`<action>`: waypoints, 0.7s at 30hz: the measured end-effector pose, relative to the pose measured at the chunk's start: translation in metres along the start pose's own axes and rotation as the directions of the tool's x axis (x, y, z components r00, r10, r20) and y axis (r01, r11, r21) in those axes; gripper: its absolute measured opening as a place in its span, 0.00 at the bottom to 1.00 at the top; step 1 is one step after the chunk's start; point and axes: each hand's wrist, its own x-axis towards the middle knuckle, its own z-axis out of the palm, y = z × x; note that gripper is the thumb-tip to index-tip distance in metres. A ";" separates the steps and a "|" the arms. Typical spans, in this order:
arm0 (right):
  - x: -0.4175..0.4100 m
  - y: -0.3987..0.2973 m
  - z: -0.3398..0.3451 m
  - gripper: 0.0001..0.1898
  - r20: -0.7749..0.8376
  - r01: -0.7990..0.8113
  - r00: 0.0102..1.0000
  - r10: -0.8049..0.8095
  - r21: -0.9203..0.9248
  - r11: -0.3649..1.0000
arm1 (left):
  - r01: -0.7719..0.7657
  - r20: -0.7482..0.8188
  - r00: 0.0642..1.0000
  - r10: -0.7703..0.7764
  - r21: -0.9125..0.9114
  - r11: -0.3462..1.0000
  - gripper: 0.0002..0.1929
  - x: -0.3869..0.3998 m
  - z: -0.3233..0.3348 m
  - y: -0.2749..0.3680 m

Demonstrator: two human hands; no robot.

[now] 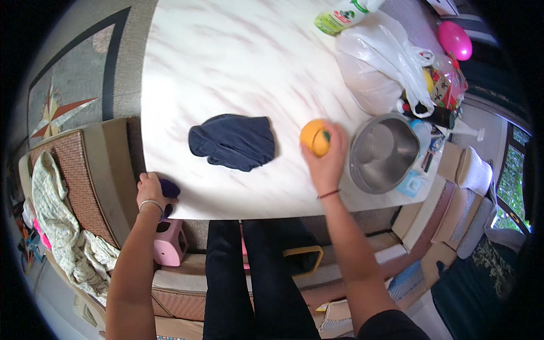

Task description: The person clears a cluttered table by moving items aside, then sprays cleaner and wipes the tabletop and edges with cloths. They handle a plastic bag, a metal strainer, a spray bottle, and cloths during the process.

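A dark navy folded cloth (232,142) lies in the middle of the marble-patterned white table (238,63). To its right, my right hand (328,155) has its fingers around a round orange object (313,137), which bears a small dark green patch and a curved seam. It appears to rest on the tabletop. At the table's near left corner, my left hand (151,192) grips a dark purple cloth (169,188). My palm hides part of this cloth, and some of it hangs over the edge.
A metal basin (382,155) stands right of my right hand. Beyond it are a full white plastic bag (369,63), a green-and-white bottle (340,19) and a black bottle (437,115). A pink stool (168,246) sits below the near left corner. Woven-panelled seats (78,178) flank the table.
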 end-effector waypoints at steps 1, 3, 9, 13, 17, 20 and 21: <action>-0.028 0.000 -0.004 0.36 0.076 -0.094 0.993 0.093 0.016 0.995 | -0.008 0.010 1.000 0.008 -0.013 1.000 0.49 0.000 0.000 0.000; -0.085 0.005 -0.016 0.37 0.095 -0.189 0.979 0.182 0.064 0.980 | -0.012 0.008 1.000 0.012 0.003 1.000 0.49 0.000 0.000 0.000; -0.179 0.089 -0.063 0.35 -0.167 -0.609 0.776 0.608 0.051 0.791 | -0.047 -0.018 0.999 0.047 0.019 0.999 0.49 0.003 0.005 -0.003; -0.148 0.171 -0.095 0.37 -0.365 -0.636 0.666 0.651 0.178 0.751 | -0.047 -0.012 0.999 0.047 0.022 0.999 0.50 0.004 0.005 -0.005; -0.113 0.218 -0.117 0.41 -0.271 -0.602 0.763 0.587 0.034 0.797 | -0.048 -0.006 0.999 0.048 0.036 0.998 0.50 0.002 0.003 -0.004; -0.105 0.237 -0.119 0.43 -0.241 -0.527 0.821 0.518 0.033 0.849 | -0.038 0.003 0.999 0.038 0.038 0.999 0.50 0.001 0.002 -0.002; -0.110 0.237 -0.119 0.44 -0.253 -0.499 0.832 0.494 0.048 0.865 | -0.032 0.014 0.999 0.032 0.034 0.999 0.50 0.001 0.001 -0.002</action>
